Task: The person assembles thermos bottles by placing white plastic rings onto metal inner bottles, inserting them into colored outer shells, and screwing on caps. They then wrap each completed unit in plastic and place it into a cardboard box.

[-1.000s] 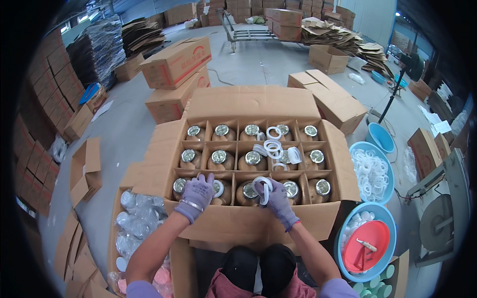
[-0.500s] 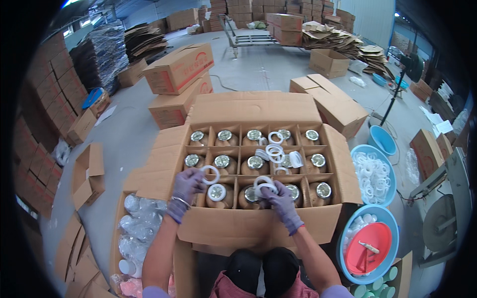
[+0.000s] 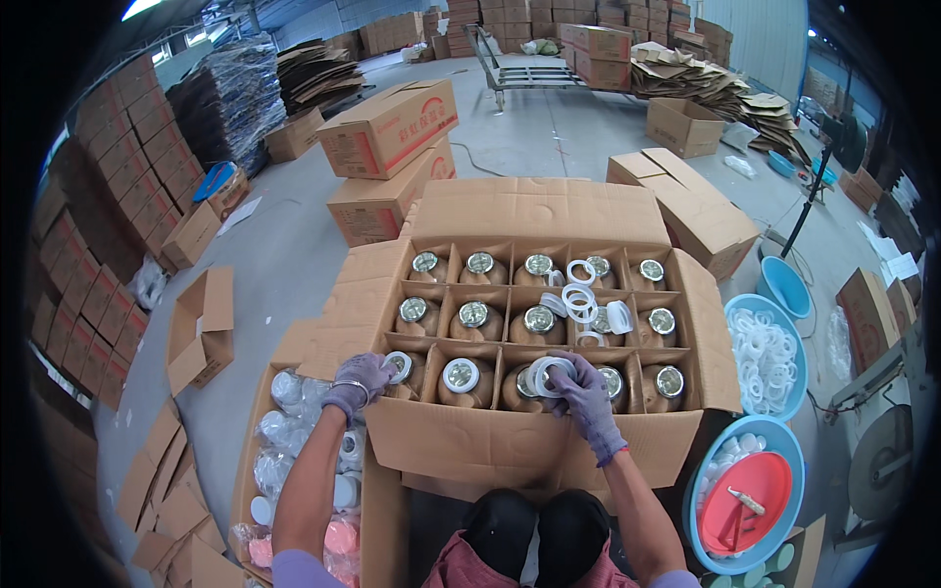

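A divided cardboard carton (image 3: 529, 446) stands before me, with a bottle with a shiny silvery top (image 3: 473, 315) in each visible cell. In the front left corner cell, my left hand (image 3: 361, 380), gloved in purple, pinches a white plastic ring (image 3: 399, 367) at a bottle's mouth. My right hand (image 3: 591, 400), gloved too, grips a few white rings (image 3: 545, 376) over a bottle in the middle of the front row. Between the hands, one bottle wears a white ring (image 3: 461, 375). Loose white rings (image 3: 580, 303) lie on top of the bottles and dividers, right of centre.
Blue basins stand at the right: one holds white rings (image 3: 763, 358), another white caps and a red dish (image 3: 747, 502) with a tool on it. At the left, a carton holds clear-wrapped parts (image 3: 284, 421). Stacked cartons (image 3: 390, 127) and a trolley (image 3: 539, 76) are farther off.
My left hand has brought its ring down and left onto the front corner bottle. The right hand still holds its rings over the front row. The whole view has shifted slightly.
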Motion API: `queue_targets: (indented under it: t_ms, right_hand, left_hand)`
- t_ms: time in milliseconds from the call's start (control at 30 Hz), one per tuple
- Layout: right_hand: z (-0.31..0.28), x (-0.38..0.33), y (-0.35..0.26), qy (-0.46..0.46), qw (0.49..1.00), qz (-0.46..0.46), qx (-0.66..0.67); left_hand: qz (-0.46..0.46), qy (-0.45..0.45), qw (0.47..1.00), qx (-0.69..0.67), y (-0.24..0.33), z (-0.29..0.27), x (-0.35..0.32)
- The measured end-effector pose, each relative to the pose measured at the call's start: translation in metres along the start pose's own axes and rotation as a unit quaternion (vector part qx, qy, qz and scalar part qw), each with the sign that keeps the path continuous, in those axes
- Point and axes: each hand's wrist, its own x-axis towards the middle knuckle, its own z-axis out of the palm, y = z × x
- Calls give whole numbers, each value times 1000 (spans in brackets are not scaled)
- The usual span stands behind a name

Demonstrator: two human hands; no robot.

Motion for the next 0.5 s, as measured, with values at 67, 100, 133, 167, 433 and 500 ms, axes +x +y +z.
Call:
queue_targets:
  t_ms: [67,100,133,167,433,500]
  right_hand:
    - [-1,-1,0,-12,1000,-11,23]
    - [-1,-1,-1,-8,1000,-10,15]
    - [2,-1,0,-7,1000,-8,8]
    - [4,-1,1,-6,1000,-6,1]
    - [14,-3,3,9,999,-4,-31]
    - [8,-2,3,17,998,-15,-59]
  left_hand:
    - [12,0,999,53,4,0,-4]
    - [18,0,997,79,5,1,-5]
    - [30,17,993,110,1,3,-4]
    - [42,33,989,141,-6,9,1]
    - [305,73,918,242,-33,5,3]
    - [292,56,904,308,-2,6,1]
